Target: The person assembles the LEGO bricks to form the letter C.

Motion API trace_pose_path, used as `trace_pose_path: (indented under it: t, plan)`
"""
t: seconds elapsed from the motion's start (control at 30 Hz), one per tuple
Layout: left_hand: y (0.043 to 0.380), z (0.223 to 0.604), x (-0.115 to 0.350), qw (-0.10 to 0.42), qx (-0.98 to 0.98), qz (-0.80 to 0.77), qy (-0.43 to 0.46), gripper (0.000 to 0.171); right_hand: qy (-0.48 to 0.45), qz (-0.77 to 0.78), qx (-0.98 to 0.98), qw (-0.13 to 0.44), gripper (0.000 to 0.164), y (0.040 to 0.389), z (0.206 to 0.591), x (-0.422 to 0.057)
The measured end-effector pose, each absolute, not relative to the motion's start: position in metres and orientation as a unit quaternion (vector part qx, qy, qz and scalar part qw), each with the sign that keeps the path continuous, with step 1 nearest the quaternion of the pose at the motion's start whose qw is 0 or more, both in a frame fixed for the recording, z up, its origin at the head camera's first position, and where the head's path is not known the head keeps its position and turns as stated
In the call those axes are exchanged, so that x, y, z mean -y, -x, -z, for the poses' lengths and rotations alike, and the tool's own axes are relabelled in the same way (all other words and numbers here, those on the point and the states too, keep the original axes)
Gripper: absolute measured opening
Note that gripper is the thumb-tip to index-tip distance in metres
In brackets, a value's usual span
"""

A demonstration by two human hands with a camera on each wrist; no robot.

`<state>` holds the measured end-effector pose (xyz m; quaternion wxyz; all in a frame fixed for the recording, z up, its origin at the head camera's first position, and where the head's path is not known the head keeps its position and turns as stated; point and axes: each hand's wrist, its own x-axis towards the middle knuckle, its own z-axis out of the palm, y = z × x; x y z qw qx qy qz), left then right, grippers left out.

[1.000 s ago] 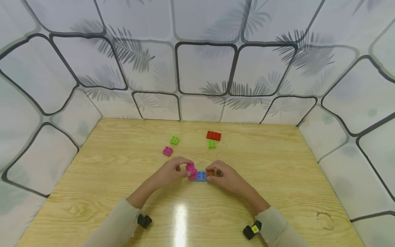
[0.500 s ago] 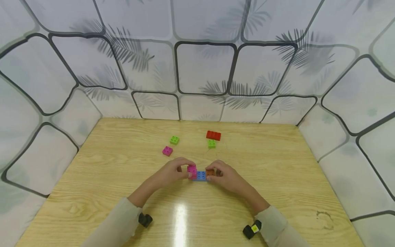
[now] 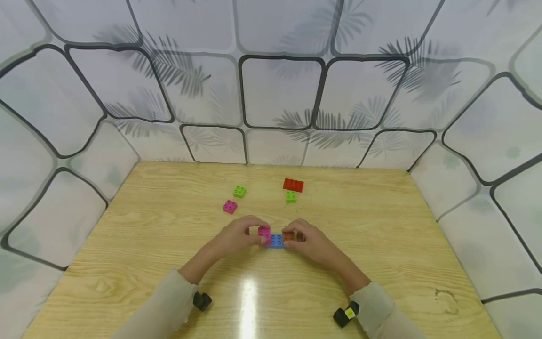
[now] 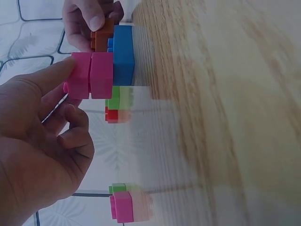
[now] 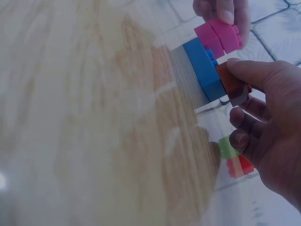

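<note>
A long blue toy brick lies on the table between both hands. On its left end are two stacked pink bricks, the upper pink brick over the lower pink brick. A thin dark seam shows between them, so I cannot tell if they are fully joined. My left hand pinches the upper pink brick between thumb and finger. An orange brick sits on the blue brick's right end. Thumb and finger of my right hand pinch it. Blue studs show between the pink and orange bricks.
Farther back lie a red brick, a green brick in front of it, another green brick and a loose pink brick. Patterned fabric walls enclose the wooden table at the back and sides.
The upper pink brick, tilted one second ago, has come down level over the lower one, and my left hand shifted slightly right with it. My right hand stays in place.
</note>
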<state>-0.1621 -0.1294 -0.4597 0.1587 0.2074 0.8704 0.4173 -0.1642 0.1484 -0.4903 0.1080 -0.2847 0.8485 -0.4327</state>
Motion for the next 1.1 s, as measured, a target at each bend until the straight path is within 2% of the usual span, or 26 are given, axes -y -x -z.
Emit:
trace_pose_path:
  t: [0.37, 0.6, 1.1]
  plan:
    - [0.1594, 0.4638, 0.1301, 0.163, -0.860, -0.441, -0.196, 0.039, 0.283, 0.432, -0.850, 0.104, 0.034, 0.1645, 0.4914, -0.1468]
    - [0.1571, 0.4629, 0.1282, 0.157, -0.858, -0.452, -0.187, 0.047, 0.283, 0.433, -0.850, 0.098, 0.033, 0.1644, 0.4909, -0.1472]
    - [0.1551, 0.4652, 0.1241, 0.124, -0.868, -0.451, -0.168, 0.034, 0.275, 0.441, -0.847, 0.109, 0.030, 0.1646, 0.4918, -0.1473]
